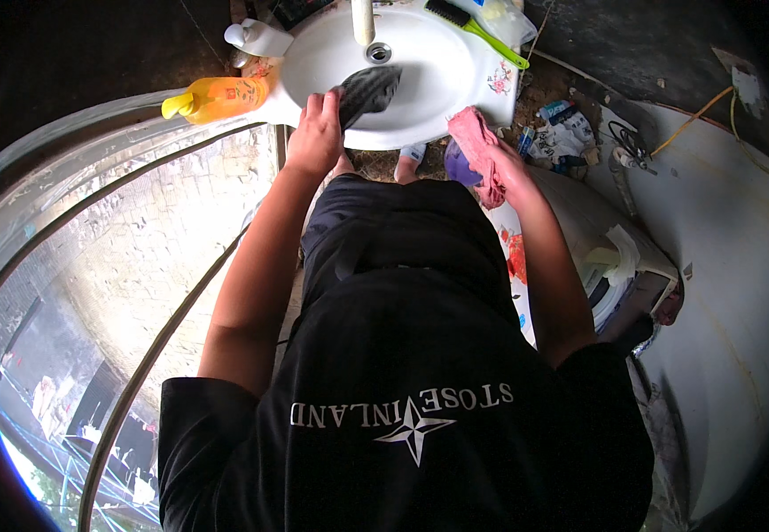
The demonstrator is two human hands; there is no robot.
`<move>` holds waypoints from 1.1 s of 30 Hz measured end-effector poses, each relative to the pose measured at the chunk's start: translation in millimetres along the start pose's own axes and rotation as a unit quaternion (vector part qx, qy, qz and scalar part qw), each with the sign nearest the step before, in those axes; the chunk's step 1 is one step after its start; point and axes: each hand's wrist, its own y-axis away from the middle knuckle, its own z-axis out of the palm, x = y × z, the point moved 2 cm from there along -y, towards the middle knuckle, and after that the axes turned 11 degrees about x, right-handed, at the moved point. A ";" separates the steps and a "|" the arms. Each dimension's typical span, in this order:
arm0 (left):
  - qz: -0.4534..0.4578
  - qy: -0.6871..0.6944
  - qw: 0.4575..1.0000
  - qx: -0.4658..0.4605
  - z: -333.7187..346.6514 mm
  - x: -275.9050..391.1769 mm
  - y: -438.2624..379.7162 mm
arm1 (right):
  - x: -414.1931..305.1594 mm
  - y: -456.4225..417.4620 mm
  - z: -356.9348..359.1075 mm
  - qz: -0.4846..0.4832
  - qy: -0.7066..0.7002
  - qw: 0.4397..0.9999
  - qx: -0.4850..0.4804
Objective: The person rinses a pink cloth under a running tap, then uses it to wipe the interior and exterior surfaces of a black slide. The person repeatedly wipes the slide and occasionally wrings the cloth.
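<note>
My left hand [318, 136] grips one end of a dark grey, patterned item [372, 92], perhaps a shoe or slipper, at the front left of a white oval washbasin [304, 73]. The item's far end reaches over the bowl, below the drain [378, 53] and the tap [362, 23]. A crumpled pink cloth [472, 136] is held in my right hand [512, 174], beside the basin's front right edge. Part of the cloth hangs in front of a purple round object [459, 164] lower down.
An orange pump bottle [228, 100] and a white bottle [261, 38] lie on the left rim. A green-handled brush [481, 33] rests on the right rim near a plastic bag [507, 20]. Litter [564, 136] lies right of the basin; a window [158, 199] is at left.
</note>
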 end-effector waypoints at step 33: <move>-0.586 0.582 0.561 0.051 46.7 -4.7 50.4 | -64.6 34.4 109.9 -0.349 0.376 0.858 0.030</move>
